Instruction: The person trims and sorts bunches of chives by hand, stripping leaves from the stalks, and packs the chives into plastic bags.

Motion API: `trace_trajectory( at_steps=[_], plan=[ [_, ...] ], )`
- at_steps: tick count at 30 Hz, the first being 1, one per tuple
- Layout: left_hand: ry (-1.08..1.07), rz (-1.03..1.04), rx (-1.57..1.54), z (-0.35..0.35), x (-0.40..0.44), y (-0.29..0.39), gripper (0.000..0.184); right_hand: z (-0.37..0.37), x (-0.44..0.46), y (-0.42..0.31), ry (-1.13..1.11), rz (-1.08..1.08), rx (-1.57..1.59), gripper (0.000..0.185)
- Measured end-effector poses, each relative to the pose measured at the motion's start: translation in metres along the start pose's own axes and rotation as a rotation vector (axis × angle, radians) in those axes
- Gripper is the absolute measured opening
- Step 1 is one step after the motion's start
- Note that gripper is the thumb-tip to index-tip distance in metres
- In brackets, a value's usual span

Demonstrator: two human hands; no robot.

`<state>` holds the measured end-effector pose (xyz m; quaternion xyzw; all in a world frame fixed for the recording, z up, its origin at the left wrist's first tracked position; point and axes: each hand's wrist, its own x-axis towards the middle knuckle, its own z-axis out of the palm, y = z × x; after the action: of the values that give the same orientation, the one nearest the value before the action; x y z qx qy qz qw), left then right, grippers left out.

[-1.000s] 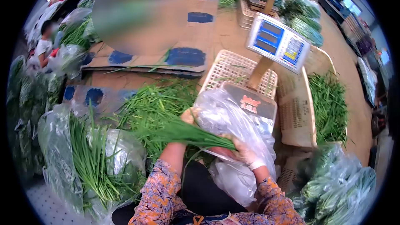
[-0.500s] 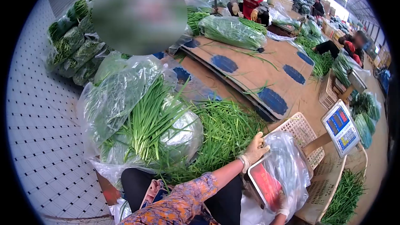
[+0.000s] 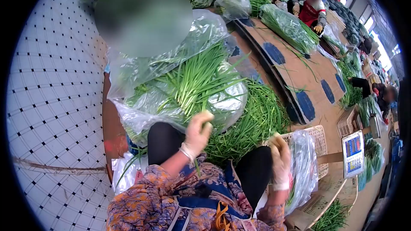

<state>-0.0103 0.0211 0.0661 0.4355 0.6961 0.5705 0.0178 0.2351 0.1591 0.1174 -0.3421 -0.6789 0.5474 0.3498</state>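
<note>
My left hand, in a pale glove, is raised above my lap with its fingers loosely bent and apart. Just beyond it, a bunch of garlic chives with pale stems lies on a large clear plastic bag. My right hand, gloved too, hovers over my right knee with fingers extended and nothing visible in them. Beside that hand is a clear plastic bag with a red patch partly showing at its edge. Loose chives are heaped between my knees and the cardboard.
A digital scale display stands at right, near plastic crates. Cardboard with blue patches carries a bagged bundle of greens. Co-workers sit farther back. Dotted sheeting covers the left side.
Both hands have left the bag over the scale. My left hand has moved left toward the chive bunch; my right hand has risen beside the bag. The view has turned.
</note>
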Motion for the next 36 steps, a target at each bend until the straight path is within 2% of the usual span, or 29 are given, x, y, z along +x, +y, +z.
trace_trajectory(
  at_steps=[2, 4, 5, 7, 8, 9, 11, 13, 15, 16, 19, 20, 21, 23, 24, 25, 27, 28, 29, 31, 32, 33, 35, 36],
  plan=[
    [0.167, -0.139, 0.000, -0.031, 0.008, -0.026, 0.029, 0.040, 0.018, -0.004, -0.248, -0.041, 0.097, 0.034],
    [0.280, -0.231, -0.031, -0.045, 0.016, -0.076, 0.043, 0.087, 0.034, -0.018, -0.443, 0.133, 0.253, 0.035],
    [0.227, -0.244, 0.091, -0.049, 0.019, -0.101, 0.047, 0.107, 0.043, -0.021, -0.519, 0.226, 0.246, 0.037],
    [0.136, -0.369, 0.130, -0.049, 0.030, -0.116, 0.049, 0.149, 0.060, -0.016, -0.589, 0.361, 0.301, 0.039],
    [0.001, -0.470, 0.204, -0.052, 0.038, -0.116, 0.051, 0.168, 0.069, -0.006, -0.574, 0.414, 0.323, 0.037],
    [0.034, -0.379, 0.285, -0.043, 0.037, -0.122, 0.050, 0.185, 0.077, 0.003, -0.557, 0.466, 0.345, 0.035],
    [0.045, -0.360, 0.161, -0.038, 0.036, -0.124, 0.047, 0.212, 0.088, 0.022, -0.523, 0.545, 0.357, 0.034],
    [0.148, -0.178, 0.135, -0.028, 0.025, -0.121, 0.043, 0.230, 0.098, 0.027, -0.486, 0.623, 0.367, 0.032],
    [0.120, -0.199, 0.091, -0.029, 0.027, -0.090, 0.043, 0.241, 0.106, 0.029, -0.483, 0.668, 0.391, 0.033],
    [0.139, -0.126, 0.035, -0.020, 0.023, -0.098, 0.043, 0.243, 0.110, 0.029, -0.490, 0.649, 0.393, 0.039],
    [0.055, -0.162, -0.300, -0.013, 0.028, -0.086, 0.044, 0.240, 0.117, 0.017, -0.425, 0.660, 0.232, 0.046],
    [0.003, -0.266, -0.642, -0.018, 0.029, -0.070, 0.046, 0.235, 0.125, 0.033, -0.406, 0.642, 0.192, 0.049],
    [0.008, -0.273, -0.643, -0.020, 0.030, -0.067, 0.046, 0.229, 0.129, 0.024, -0.396, 0.674, 0.145, 0.049],
    [0.025, -0.487, -0.917, -0.019, 0.029, -0.064, 0.048, 0.218, 0.139, 0.021, -0.386, 0.651, 0.020, 0.052],
    [0.026, -0.298, -0.585, -0.018, 0.030, -0.076, 0.047, 0.210, 0.146, 0.022, -0.432, 0.646, 0.027, 0.055],
    [0.047, -0.285, -0.336, -0.017, 0.026, -0.087, 0.042, 0.202, 0.152, 0.023, -0.427, 0.671, 0.024, 0.047],
    [0.154, -0.255, -0.027, -0.027, 0.032, -0.083, 0.038, 0.189, 0.155, 0.016, -0.388, 0.685, 0.050, 0.037],
    [0.227, -0.189, 0.007, -0.032, 0.037, -0.079, 0.033, 0.185, 0.154, 0.012, -0.377, 0.698, 0.025, 0.029],
    [0.224, -0.188, 0.008, -0.034, 0.040, -0.072, 0.033, 0.182, 0.155, 0.012, -0.375, 0.699, 0.028, 0.029],
    [0.051, -0.064, 0.233, -0.034, 0.046, -0.059, 0.032, 0.178, 0.155, 0.013, -0.384, 0.708, 0.031, 0.028],
    [-0.044, -0.002, 0.315, -0.027, 0.049, -0.054, 0.031, 0.178, 0.156, 0.014, -0.444, 0.686, 0.015, 0.034],
    [-0.054, 0.143, 0.357, -0.016, 0.054, -0.058, 0.033, 0.178, 0.156, 0.014, -0.442, 0.691, 0.018, 0.034],
    [-0.189, 0.184, 0.488, -0.012, 0.057, -0.057, 0.038, 0.182, 0.158, 0.013, -0.445, 0.593, -0.183, 0.041],
    [-0.194, 0.186, 0.488, -0.008, 0.057, -0.062, 0.038, 0.184, 0.161, 0.018, -0.438, 0.522, -0.337, 0.057]
  ],
)
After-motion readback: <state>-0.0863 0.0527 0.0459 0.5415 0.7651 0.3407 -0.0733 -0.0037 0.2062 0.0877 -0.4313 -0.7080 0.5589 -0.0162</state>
